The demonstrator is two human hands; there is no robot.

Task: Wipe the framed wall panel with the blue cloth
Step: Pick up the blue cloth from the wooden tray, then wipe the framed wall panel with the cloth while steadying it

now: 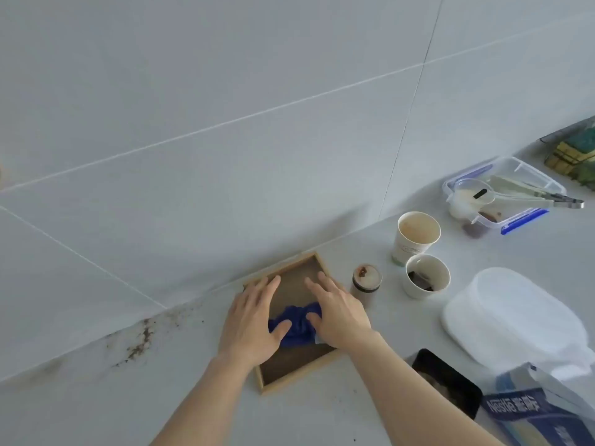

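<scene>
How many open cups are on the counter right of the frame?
2: a tall paper cup by the wall, and a shorter white cup just in front of it. The small lidded jar isn't counted.

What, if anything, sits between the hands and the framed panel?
Only the blue cloth. It lies bunched on the brown panel, with the left hand and right hand flat on either side of it, thumbs on the cloth. The small jar stands off to the right, clear of the frame.
</scene>
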